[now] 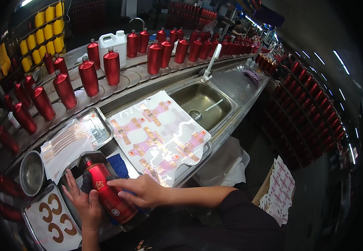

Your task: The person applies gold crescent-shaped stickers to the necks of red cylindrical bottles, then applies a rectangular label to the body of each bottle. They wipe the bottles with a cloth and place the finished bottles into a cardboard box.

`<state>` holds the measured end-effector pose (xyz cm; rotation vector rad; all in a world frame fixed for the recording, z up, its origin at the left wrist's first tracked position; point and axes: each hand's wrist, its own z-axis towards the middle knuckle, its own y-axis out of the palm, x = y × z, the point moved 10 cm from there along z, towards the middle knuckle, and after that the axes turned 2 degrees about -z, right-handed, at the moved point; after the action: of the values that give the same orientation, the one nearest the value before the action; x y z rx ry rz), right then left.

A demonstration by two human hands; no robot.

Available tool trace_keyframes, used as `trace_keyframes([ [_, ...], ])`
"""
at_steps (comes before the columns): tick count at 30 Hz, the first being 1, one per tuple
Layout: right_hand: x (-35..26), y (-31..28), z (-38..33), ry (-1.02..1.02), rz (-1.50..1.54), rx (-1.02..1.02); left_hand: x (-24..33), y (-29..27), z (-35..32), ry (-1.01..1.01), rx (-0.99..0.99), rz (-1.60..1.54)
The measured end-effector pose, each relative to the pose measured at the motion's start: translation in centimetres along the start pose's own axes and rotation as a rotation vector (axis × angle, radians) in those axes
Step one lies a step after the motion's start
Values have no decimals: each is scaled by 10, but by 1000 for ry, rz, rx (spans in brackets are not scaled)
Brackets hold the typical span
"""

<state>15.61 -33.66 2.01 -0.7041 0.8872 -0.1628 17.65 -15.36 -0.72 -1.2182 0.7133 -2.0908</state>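
Observation:
A red metallic bottle (108, 193) with gold marks lies tilted in a dark holder (102, 158) at the near left. My left hand (85, 203) is beside the bottle's left side, with its fingers spread and its thumb close to the bottle. From the right, my right hand (141, 191) reaches over it; the index finger is stretched out onto the bottle's front. The right thumb also points toward the bottle, apart from the index finger, and the other fingers are partly hidden. Just right of the holder lies a blue cloth (118, 165).
Label sheets (137, 110) lie beside a sink (221, 113) with a white faucet (207, 77). Left are a steel tray (102, 125) of strips, a metal bowl (32, 173) and a tray of curved gold labels (58, 206). Red bottles (111, 69) line the conveyor (133, 75) behind.

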Motion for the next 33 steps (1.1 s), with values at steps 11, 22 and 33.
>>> trace_keyframes([
  [11,19,5,28,23,-29,55,-4,3,-16,-56,30,-183],
  [22,2,21,-48,154,-235,-252,-36,-30,39,-161,282,-520],
  [33,-6,34,-40,150,-183,-98,-61,36,57,-440,79,-899],
])
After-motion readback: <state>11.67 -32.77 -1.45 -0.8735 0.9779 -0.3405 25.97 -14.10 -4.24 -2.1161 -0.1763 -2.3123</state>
